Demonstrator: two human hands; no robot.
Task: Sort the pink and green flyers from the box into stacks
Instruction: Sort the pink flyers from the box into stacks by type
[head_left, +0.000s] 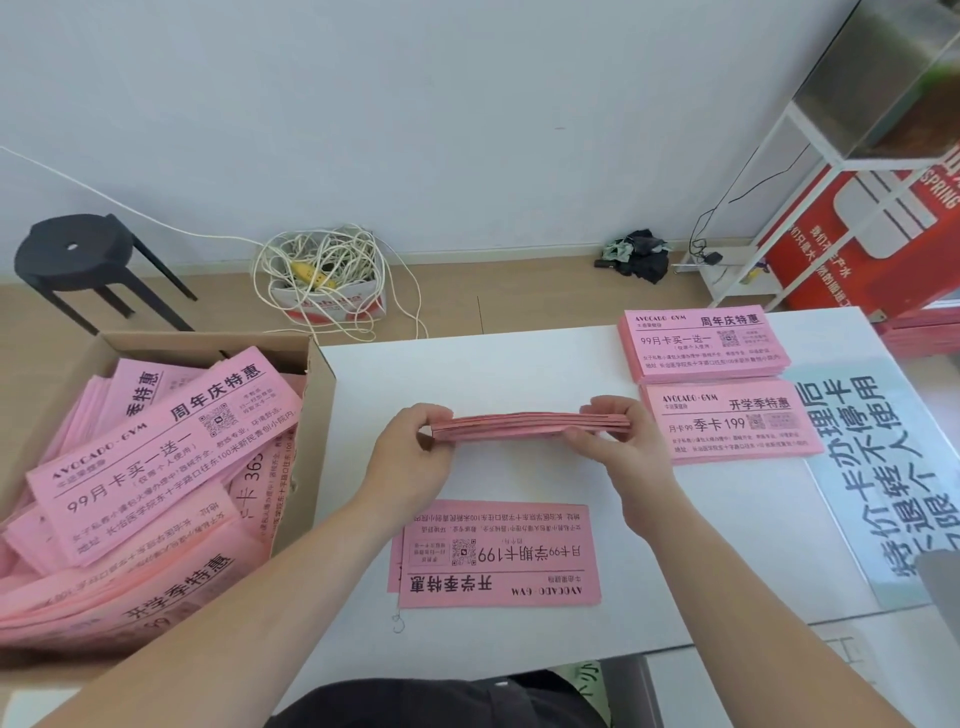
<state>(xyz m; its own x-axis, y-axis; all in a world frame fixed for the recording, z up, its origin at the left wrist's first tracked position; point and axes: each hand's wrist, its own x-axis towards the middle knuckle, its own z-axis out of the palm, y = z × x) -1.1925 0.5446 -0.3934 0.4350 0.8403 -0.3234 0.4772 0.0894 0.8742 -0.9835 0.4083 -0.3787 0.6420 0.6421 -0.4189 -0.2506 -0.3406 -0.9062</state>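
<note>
Pink bundle (530, 426) is held edge-on above table (467, 374) mid, L hand (410, 457) pinching one end, R hand (618, 441) the other, fingers curled round it. Box (322, 374) at 9 o'clock, two stacks (701, 343) at 2, one flyer (498, 556) at 6. If the grip goes loose, sheets could slip out & mix w/ the wrong stack.

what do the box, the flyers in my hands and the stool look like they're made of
Box: brown cardboard, matte, with raw cut edges and a folded flap. Flyers pinched between the left hand and right hand: thin pink paper, matte, black print; the bundle bows. Stool: black with a faint sheen, probably moulded plastic, perhaps painted metal.
</note>
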